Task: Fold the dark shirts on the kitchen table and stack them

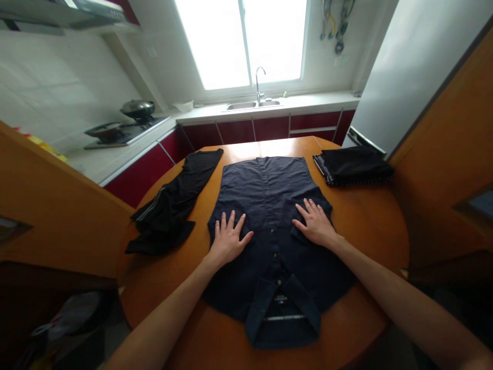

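A dark navy button-up shirt [265,195] lies spread face up, its collar toward me and its hem toward the window. My left hand [230,239] rests flat on the shirt's left side with the fingers spread. On the other side, my right hand [314,223] also presses flat, fingers apart, over what looks like a folded-in sleeve or cuff. Small buttons run down the middle, and a printed label shows inside the collar. Neither hand grips the cloth.
The shirt lies on a round wooden table [370,221]. Crumpled black clothing [173,205] with a light stripe is at the left, and a folded dark stack of clothes [354,165] at the back right. Beyond stand a sink [242,106], a stove [131,132] and a fridge [416,67].
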`<action>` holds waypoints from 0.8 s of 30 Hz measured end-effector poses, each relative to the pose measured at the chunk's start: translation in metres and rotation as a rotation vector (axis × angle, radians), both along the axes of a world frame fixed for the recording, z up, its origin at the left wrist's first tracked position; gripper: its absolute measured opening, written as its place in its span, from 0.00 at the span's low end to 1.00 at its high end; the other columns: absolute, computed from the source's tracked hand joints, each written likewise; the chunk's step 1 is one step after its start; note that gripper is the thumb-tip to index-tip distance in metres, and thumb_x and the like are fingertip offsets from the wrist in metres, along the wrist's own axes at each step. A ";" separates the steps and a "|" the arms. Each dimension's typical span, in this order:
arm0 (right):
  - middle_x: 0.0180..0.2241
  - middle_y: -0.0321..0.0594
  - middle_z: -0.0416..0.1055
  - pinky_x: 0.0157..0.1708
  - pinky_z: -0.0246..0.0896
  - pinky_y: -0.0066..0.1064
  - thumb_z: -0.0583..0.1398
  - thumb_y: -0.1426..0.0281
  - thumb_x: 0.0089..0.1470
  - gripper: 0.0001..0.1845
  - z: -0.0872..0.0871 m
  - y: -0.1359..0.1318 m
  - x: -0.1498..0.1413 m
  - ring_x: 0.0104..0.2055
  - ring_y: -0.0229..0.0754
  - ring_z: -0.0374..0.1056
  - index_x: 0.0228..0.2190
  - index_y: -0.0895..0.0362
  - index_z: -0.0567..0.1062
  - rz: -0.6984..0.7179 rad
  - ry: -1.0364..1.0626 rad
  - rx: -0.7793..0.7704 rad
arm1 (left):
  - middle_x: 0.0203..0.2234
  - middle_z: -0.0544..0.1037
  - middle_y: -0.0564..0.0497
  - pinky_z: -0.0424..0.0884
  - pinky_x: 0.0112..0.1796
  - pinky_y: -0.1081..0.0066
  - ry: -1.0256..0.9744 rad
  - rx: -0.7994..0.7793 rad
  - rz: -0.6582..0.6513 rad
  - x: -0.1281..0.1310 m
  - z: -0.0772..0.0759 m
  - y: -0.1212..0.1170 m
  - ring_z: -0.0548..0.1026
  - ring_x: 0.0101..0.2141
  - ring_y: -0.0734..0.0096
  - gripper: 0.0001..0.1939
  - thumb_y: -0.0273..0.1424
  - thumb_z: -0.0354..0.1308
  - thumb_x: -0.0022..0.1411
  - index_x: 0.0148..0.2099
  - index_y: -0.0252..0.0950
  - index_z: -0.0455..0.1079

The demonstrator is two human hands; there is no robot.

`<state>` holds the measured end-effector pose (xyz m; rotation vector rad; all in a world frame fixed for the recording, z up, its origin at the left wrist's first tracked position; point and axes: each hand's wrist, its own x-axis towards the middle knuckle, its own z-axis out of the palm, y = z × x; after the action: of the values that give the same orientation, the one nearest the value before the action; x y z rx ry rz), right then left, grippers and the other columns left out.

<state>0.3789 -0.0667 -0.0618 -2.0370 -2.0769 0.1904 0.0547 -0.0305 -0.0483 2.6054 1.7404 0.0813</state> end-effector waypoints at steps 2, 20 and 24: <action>0.72 0.51 0.44 0.69 0.37 0.50 0.50 0.49 0.64 0.37 0.001 0.000 -0.001 0.73 0.55 0.38 0.67 0.55 0.59 -0.001 0.002 0.000 | 0.72 0.47 0.41 0.45 0.64 0.41 -0.002 -0.006 0.001 0.000 0.001 0.000 0.40 0.70 0.37 0.38 0.56 0.43 0.69 0.74 0.43 0.50; 0.70 0.62 0.46 0.69 0.31 0.55 0.42 0.50 0.67 0.42 -0.010 0.008 0.027 0.73 0.57 0.40 0.67 0.71 0.54 -0.304 -0.011 0.171 | 0.71 0.49 0.36 0.49 0.63 0.41 0.005 -0.004 0.170 -0.007 0.001 0.007 0.45 0.69 0.32 0.37 0.53 0.42 0.71 0.74 0.38 0.51; 0.71 0.59 0.42 0.69 0.28 0.52 0.43 0.52 0.68 0.40 0.000 0.000 0.012 0.74 0.54 0.36 0.68 0.69 0.54 -0.217 -0.068 0.205 | 0.71 0.49 0.35 0.49 0.63 0.42 0.022 -0.006 0.175 -0.006 0.002 0.008 0.45 0.69 0.31 0.37 0.52 0.42 0.71 0.74 0.38 0.51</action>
<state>0.3907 -0.0667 -0.0619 -2.1457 -1.8093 -0.1249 0.0487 -0.0227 -0.0464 2.4525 1.9690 0.0484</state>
